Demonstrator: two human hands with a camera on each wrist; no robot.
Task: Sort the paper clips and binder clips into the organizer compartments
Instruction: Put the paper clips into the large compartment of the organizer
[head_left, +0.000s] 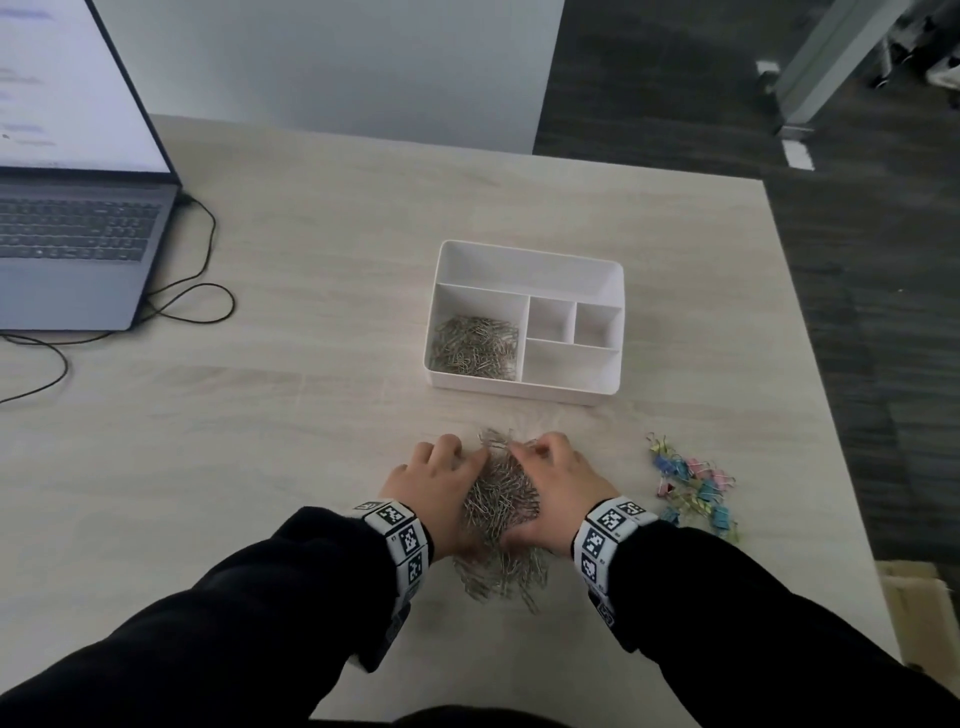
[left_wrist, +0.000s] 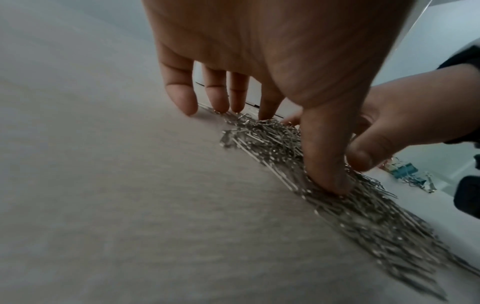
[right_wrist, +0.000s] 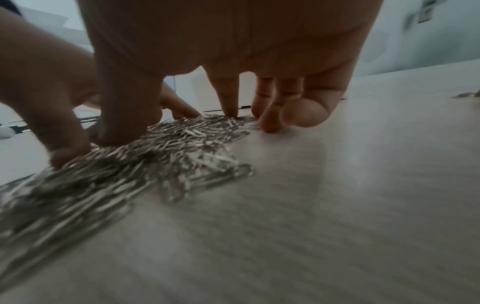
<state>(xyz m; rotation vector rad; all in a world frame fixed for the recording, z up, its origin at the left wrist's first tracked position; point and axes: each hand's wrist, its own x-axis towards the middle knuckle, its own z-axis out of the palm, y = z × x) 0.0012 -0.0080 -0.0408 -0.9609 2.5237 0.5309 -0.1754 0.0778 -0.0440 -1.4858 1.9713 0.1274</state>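
Observation:
A pile of silver paper clips (head_left: 501, 499) lies on the table close to me. My left hand (head_left: 457, 493) and right hand (head_left: 545, 488) flank it, fingertips down on the table at its far end. The left thumb (left_wrist: 330, 164) and the right thumb (right_wrist: 124, 115) press into the clips (right_wrist: 168, 144). Neither hand has lifted any. The white organizer (head_left: 530, 249) stands beyond the pile; its left compartment holds paper clips (head_left: 475, 345), and the other compartments look empty. Pastel binder clips (head_left: 693, 488) lie loose to the right of my right hand.
An open laptop (head_left: 78, 244) sits at the far left, with a black cable (head_left: 197, 291) looping across the table beside it. The table's right edge runs just past the binder clips. A cardboard box (head_left: 919, 608) stands on the floor beyond that edge.

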